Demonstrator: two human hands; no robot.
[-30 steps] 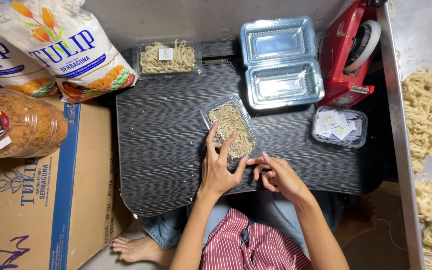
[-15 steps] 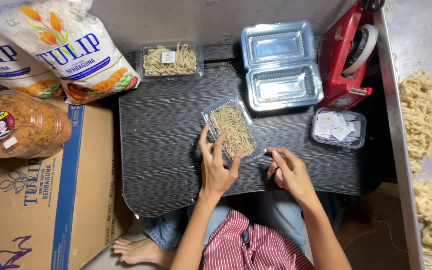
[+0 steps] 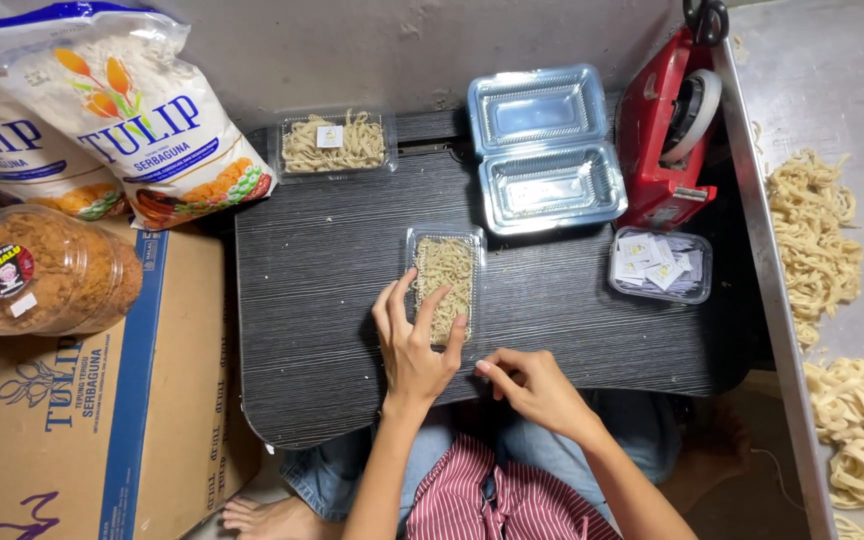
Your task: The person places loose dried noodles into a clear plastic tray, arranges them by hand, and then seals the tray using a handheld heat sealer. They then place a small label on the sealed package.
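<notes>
A small clear plastic box filled with pale noodles point(image 3: 444, 275) lies closed near the middle of the dark lap table point(image 3: 332, 280). My left hand point(image 3: 414, 345) rests on the box's near end, fingers spread over the lid. My right hand point(image 3: 532, 385) sits beside it on the table's front edge, fingers curled, thumb and forefinger pinched together; whether they hold anything I cannot make out.
An open empty clear box point(image 3: 544, 148) lies at the back, a red tape dispenser point(image 3: 670, 125) to its right, a tub of small paper labels point(image 3: 660, 265) below that. Another filled noodle box point(image 3: 334, 143) sits back left. Flour bags point(image 3: 122, 110), a carton point(image 3: 102, 400), a jar point(image 3: 37, 270) stand left; raw noodles point(image 3: 812, 240) lie right.
The noodle box has turned from a slant to lie straight under my left hand. My right hand has drawn back from the box toward the table's front edge.
</notes>
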